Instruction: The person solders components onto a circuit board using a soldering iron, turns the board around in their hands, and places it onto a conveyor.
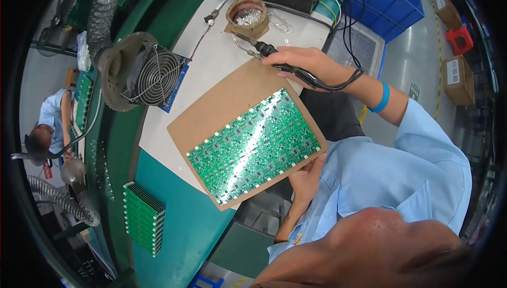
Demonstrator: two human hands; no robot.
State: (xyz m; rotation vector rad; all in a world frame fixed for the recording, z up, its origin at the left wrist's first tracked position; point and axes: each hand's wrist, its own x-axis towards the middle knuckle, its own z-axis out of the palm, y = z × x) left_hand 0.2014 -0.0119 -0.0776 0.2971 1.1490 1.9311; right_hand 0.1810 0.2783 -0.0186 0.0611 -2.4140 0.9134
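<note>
Blue shirt nearest. Landmark: brown board, 1 green circuit panel lying on it. Left hand, partly hidden, pinches board's near edge; right hand curls round soldering iron by board's right edge. Probably tip-tending; next move calls for steady aim.

It's bright in here; white glare streaks the green circuit-board panel, and everything bows toward blackened edges.

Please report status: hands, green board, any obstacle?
Right hand holding black corded tool; left hand holding brown sheet. Green circuit board on sheet, glare across it. Nothing covering board.
</note>
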